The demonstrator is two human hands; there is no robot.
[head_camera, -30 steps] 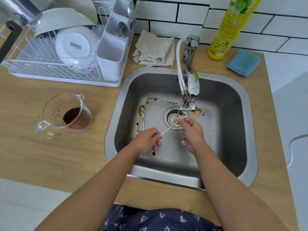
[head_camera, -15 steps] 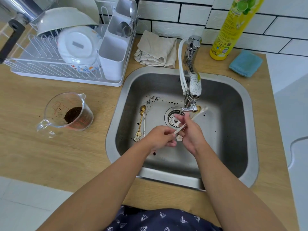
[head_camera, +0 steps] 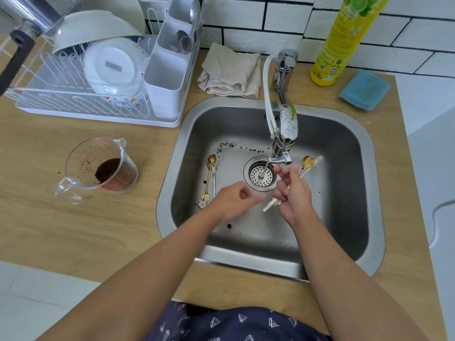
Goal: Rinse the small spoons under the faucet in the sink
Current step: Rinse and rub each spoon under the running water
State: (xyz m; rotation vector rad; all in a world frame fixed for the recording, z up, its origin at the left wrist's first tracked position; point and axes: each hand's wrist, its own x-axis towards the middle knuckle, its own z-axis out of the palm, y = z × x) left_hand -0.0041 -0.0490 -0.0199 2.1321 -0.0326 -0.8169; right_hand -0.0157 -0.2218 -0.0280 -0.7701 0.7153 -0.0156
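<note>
Behind the right hand [head_camera: 294, 193], half-hidden spoons [head_camera: 307, 163] beside the faucet [head_camera: 283, 134].

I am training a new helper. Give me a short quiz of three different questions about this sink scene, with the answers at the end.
1. True or false: the right hand holds small spoons, with a gold spoon bowl pointing away beyond the faucet spout.
2. How many spoons lie on the sink floor left of the drain strainer?
3. Multiple choice: the measuring cup on the counter contains A) clear water, B) dark coffee-like grounds, C) spoons.

Key:
1. True.
2. Two: a gold spoon and a silver spoon, side by side.
3. B.
</note>
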